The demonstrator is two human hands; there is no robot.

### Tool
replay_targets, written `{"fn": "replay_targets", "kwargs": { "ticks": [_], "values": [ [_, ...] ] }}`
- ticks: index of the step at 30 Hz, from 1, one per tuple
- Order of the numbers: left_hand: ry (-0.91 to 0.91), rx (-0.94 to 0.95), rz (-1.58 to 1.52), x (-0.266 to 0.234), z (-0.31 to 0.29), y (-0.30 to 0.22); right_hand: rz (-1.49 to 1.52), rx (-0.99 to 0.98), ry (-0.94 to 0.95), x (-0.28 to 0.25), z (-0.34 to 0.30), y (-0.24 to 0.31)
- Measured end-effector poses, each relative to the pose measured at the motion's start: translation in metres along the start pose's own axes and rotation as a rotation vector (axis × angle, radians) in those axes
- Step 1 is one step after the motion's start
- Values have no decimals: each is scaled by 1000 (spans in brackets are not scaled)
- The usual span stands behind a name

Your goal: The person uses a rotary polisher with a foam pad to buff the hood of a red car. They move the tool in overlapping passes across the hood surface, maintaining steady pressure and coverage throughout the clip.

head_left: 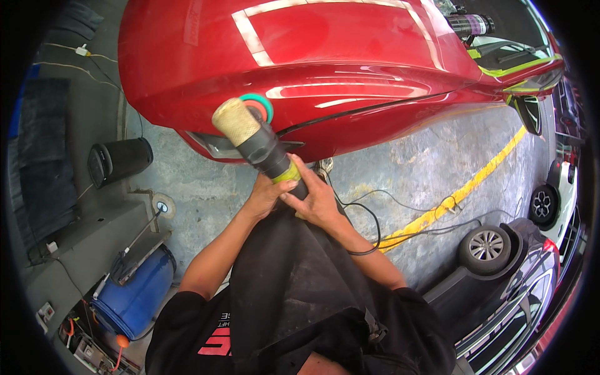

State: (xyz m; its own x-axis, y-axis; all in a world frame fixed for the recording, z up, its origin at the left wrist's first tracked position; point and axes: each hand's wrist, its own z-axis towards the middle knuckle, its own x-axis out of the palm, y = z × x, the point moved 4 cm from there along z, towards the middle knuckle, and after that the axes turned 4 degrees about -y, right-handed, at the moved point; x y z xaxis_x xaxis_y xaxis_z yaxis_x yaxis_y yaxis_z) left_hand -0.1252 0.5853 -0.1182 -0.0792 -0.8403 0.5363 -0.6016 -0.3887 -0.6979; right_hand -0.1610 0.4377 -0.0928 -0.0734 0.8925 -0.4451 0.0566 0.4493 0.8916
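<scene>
A power polisher (pixel 257 147) with a black body and a cream mesh-like cover on its head is held in front of me, slanting up to the left. My left hand (pixel 269 192) and my right hand (pixel 316 199) are both closed around its rear part, beside a yellow-green band. Beyond the head shows a round green and orange polishing pad (pixel 263 106), partly hidden by the tool. It appears against the red car (pixel 350 50), just above the headlight (pixel 220 145); whether it touches the paint I cannot tell.
Black cables (pixel 369 209) trail over the floor to my right, near a yellow floor line (pixel 478 177). A black speaker (pixel 120 162) and a blue barrel (pixel 136 294) stand on the left. A dark car (pixel 512 294) with a loose wheel (pixel 486 247) beside it is at the lower right.
</scene>
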Motion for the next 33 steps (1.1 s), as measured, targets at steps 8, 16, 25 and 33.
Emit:
{"fn": "replay_targets", "kwargs": {
  "ticks": [8, 16, 25, 33],
  "values": [
    [230, -74, 216, 86, 34, 43, 158, 98, -250, -62, -51, -61],
    [365, 156, 234, 179, 85, 69, 239, 150, -538, -125, -69, -108],
    [284, 115, 316, 99, 46, 53, 281, 181, -353, -56, -70, -88],
    [158, -81, 177, 19, -10, 43, 255, 114, -62, 5, -60, -51]
  ]
}}
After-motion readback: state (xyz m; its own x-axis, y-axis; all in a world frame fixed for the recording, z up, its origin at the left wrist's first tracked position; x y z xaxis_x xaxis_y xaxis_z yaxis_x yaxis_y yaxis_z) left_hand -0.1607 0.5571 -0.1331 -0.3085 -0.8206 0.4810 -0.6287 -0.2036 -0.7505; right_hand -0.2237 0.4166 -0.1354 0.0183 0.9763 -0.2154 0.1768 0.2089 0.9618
